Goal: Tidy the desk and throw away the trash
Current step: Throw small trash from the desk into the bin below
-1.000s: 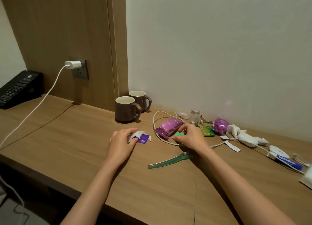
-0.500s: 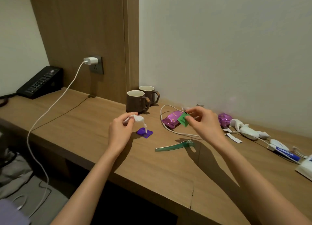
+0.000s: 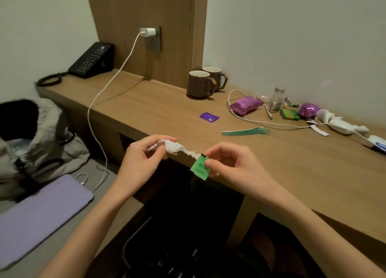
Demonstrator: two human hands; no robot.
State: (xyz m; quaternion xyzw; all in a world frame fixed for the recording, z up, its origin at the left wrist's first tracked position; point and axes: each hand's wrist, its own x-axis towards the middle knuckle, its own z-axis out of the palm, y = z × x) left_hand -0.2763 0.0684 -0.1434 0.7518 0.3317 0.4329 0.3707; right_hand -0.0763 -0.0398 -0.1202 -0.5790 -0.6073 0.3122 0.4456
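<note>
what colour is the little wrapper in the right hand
Green, with a black strip at its top edge; the head view shows it.

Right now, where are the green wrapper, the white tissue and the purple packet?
green wrapper [image 3: 197, 169]: head view, middle of its green face.
white tissue [image 3: 173, 147]: head view, its bunched middle.
purple packet [image 3: 208, 117]: head view, centre of its top.

Mugs [image 3: 205, 83] on desk [image 3: 158, 108], phone [image 3: 92, 60] leftward
</note>
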